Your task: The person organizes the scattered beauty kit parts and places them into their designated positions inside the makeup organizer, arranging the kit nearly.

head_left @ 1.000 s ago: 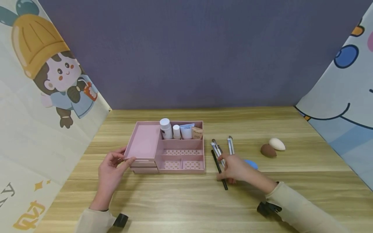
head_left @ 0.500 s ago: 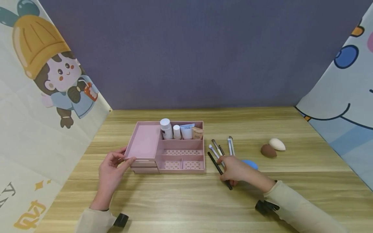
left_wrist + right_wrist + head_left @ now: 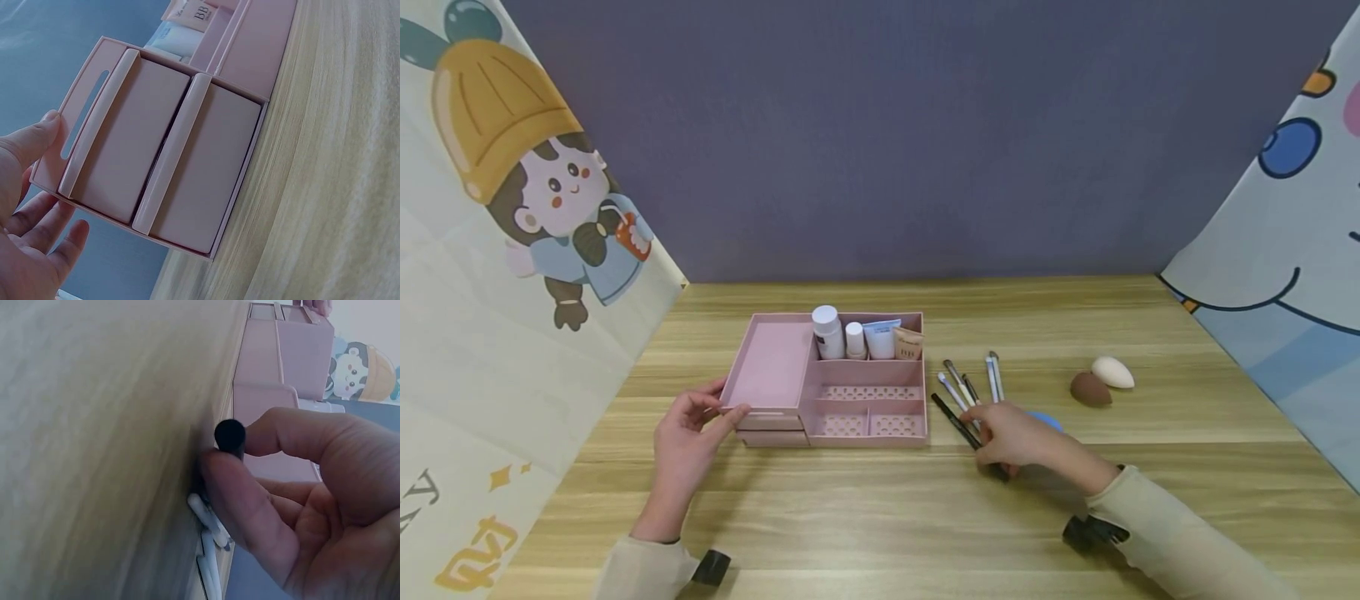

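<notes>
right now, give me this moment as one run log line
left hand: holds pink organizer | right hand: pinches black stick | brushes: on table

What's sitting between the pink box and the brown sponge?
In the head view, brushes lie between them; a little lower in the picture are the right hand, pinching a black pen, and a partly hidden blue item.

Left hand point(image 3: 688, 437) on pink organizer point(image 3: 771, 367), right hand point(image 3: 1011, 437) around black pen point(image 3: 956, 422).

Cartoon-printed sheets point(image 3: 475, 275) and a dark panel point(image 3: 917, 142) form a booth
</notes>
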A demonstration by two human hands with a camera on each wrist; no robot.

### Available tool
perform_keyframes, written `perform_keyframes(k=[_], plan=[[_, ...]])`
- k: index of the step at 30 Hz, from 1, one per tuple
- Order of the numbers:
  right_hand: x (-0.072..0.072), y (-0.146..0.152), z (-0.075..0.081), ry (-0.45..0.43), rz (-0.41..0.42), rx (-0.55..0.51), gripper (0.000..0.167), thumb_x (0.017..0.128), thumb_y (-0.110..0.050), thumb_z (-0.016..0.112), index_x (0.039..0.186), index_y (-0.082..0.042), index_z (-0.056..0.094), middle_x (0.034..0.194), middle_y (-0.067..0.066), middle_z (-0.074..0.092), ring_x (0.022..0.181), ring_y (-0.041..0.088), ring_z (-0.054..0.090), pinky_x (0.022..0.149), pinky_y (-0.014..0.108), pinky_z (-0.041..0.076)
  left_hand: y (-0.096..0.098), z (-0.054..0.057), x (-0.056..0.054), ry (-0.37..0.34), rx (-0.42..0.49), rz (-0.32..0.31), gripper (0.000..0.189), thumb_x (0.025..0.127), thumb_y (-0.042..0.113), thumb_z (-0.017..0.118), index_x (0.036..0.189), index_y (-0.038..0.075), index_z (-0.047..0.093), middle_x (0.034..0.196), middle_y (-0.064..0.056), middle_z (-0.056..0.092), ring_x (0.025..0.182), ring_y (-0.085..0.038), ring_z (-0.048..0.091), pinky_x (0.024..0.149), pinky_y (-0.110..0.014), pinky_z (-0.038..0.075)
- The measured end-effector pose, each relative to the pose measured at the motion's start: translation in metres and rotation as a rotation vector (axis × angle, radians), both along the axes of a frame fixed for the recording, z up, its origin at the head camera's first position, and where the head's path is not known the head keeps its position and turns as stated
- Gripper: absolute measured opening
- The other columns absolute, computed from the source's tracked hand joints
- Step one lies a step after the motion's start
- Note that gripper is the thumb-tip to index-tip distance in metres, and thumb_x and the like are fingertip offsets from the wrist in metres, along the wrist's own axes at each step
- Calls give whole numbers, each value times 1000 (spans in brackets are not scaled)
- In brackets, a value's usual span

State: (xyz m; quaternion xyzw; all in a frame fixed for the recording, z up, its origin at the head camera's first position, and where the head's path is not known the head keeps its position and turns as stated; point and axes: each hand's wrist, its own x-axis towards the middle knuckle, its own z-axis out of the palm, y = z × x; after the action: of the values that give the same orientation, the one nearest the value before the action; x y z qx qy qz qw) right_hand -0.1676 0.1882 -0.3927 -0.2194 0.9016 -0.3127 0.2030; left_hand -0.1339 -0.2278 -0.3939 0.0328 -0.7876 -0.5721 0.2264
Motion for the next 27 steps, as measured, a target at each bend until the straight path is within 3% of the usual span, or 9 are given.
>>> perform_keyframes(k=[11,19,27], plan=[[-3,22,12,-79,23,-125,41,91,0,63,126,17,53,83,4,57,52,13,54,43,33,56,0,0,1,-7,-14,8,27,80,-10,77,91,-9,52,126,-21,63,101,4,60,85,-11,50],[-8,38,28,-105,12,-151,36,96,-1,60,126,18,54,85,7,59,64,17,55,47,37,58,0,1,0,-5,-16,10,28,80,-10,78,91,-9,52,126,-21,64,101,4,60,84,-11,50],[-12,49,43,-69,30,-148,35,98,-3,59,127,15,55,87,9,60,54,18,56,49,36,57,0,0,1,-4,-17,13,28,79,-10,78,91,-9,53,125,-18,65,100,4,60,84,-11,50]])
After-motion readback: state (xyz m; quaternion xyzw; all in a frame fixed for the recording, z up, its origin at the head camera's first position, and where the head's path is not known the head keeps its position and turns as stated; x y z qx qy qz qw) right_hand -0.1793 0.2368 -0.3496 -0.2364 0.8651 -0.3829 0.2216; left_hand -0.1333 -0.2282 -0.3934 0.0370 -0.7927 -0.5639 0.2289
